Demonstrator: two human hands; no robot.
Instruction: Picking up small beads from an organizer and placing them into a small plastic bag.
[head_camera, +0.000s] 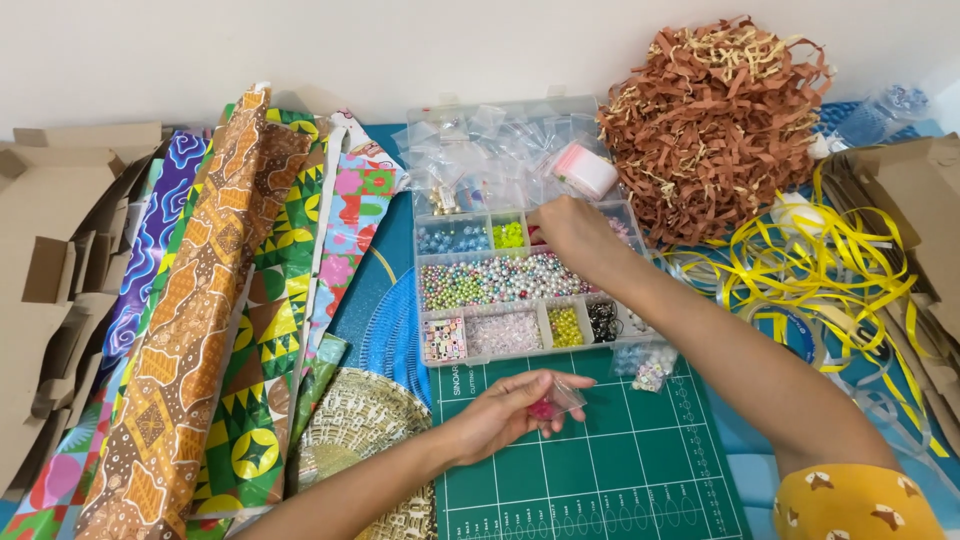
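The left hand (500, 412) pinches a small clear plastic zip bag (560, 400) with a clump of pink beads inside, fingers clenched on it, hovering over the dark green gridded cutting mat (620, 470) just in front of the clear plastic compartment bead box (525, 280). The right hand (572, 232) reaches into that box, fingertips dipped in an upper compartment beside the lime-green beads; whether its grip has anything pinched, I cannot tell.

Inside the box: a long middle row packed with pastel pearl beads, blue beads and lime ones above, and a front row of lettered cubes, pale pink beads, yellow-green beads and dark ones. Its raised lid holds a heap of tiny empty clear bags. Another little bag of mixed beads (652, 368) lies at the box's front right corner.

Left of the box, rolls of bright patterned wrapping paper (215, 330) fan out, with flat brown cardboard (55, 270) beyond. Right of it sit a mound of brown shredded paper (712, 120) and a tangle of yellow ribbon (820, 265). Behind the box, a plain white wall.
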